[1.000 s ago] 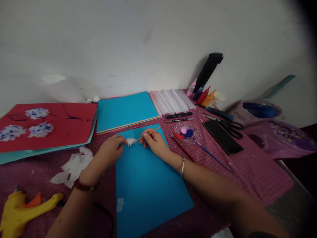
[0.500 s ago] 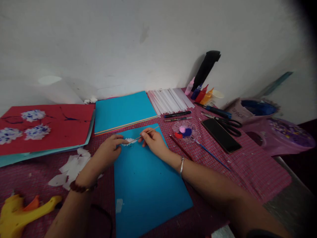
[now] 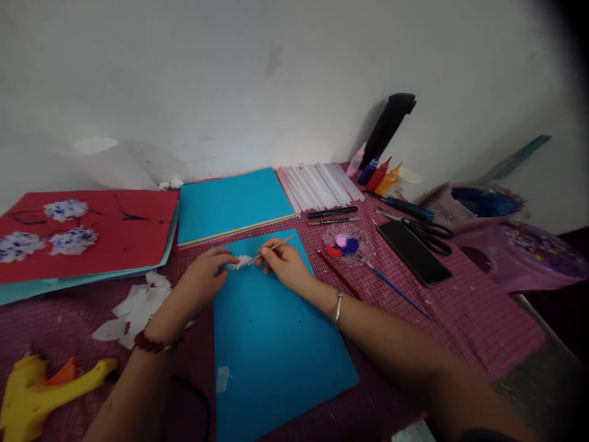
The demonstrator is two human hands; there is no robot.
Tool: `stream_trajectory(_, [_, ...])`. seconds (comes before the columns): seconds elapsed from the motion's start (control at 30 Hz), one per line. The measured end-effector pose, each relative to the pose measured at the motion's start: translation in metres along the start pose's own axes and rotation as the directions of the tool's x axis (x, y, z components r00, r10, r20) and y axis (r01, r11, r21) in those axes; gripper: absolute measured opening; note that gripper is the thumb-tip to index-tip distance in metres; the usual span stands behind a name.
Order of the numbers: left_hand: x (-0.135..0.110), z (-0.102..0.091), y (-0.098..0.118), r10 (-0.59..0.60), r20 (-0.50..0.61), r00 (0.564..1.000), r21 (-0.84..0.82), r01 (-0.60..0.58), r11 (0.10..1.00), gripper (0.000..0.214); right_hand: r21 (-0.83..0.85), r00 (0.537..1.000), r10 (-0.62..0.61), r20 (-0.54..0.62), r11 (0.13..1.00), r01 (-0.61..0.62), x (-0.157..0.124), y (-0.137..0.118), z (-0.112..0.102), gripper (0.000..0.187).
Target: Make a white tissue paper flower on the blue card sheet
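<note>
In the head view, my right hand (image 3: 285, 263) pinches a thin wooden stick (image 3: 280, 243), perhaps a paintbrush; its lower tip is too small to make out. That tip points down at a small crumpled white paper flower (image 3: 240, 263) near the top of a blue sheet (image 3: 280, 350). My left hand (image 3: 207, 272) has its fingers stretched out, with the fingertips touching the flower's left side. To the right of the sheet, a clear palette (image 3: 364, 242) bears red, pink and dark blue paint.
Torn white paper (image 3: 142, 307) and a yellow glue gun (image 3: 59, 390) lie at left, below a red card (image 3: 124, 227) with paper flowers. At right are a phone (image 3: 414, 253), scissors (image 3: 430, 233), a blue brush (image 3: 400, 291) and paint bottles (image 3: 377, 175). White strips (image 3: 317, 187) lie behind.
My right hand has tilted and drawn the stick slightly, so its lower tip now sits at the flower's right side instead of across it. The left hand stays at the flower.
</note>
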State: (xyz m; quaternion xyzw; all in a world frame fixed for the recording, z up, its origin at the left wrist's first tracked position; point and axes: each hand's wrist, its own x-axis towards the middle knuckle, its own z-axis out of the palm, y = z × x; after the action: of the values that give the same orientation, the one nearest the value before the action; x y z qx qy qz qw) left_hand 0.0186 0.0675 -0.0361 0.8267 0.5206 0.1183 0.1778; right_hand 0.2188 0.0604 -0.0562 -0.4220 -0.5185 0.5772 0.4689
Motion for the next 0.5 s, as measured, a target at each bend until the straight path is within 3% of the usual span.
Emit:
stream_trajectory(0.1, [0.000,-0.002,0.003,-0.005,-0.005,1.000,-0.021,0.005,1.000,0.036,-0.006,1.000,0.009,-0.014,1.000,-0.009,0.001,0.001,0.000,0.012])
stream_trajectory(0.17, [-0.004,-0.013,0.002,-0.031,0.004,1.000,-0.066,0.031,0.997,0.033,-0.014,1.000,-0.004,-0.020,1.000,0.004,0.001,0.002,-0.001,0.014])
stream_trajectory(0.3, [-0.028,-0.066,-0.011,-0.207,-0.074,0.975,-0.181,0.191,0.965,0.039,-0.048,0.999,-0.037,-0.036,0.998,0.035,0.000,0.003,-0.001,0.016])
stream_trajectory(0.4, [-0.054,-0.099,-0.023,-0.341,-0.115,0.933,-0.116,0.329,0.937,0.036,-0.058,0.997,-0.051,-0.058,0.997,0.048,0.000,0.004,-0.001,0.018])
stream_trajectory(0.5, [-0.073,-0.099,-0.029,-0.363,-0.036,0.931,-0.057,0.361,0.931,0.029,-0.031,0.995,-0.064,-0.082,0.998,0.061,0.001,0.005,-0.002,0.021])
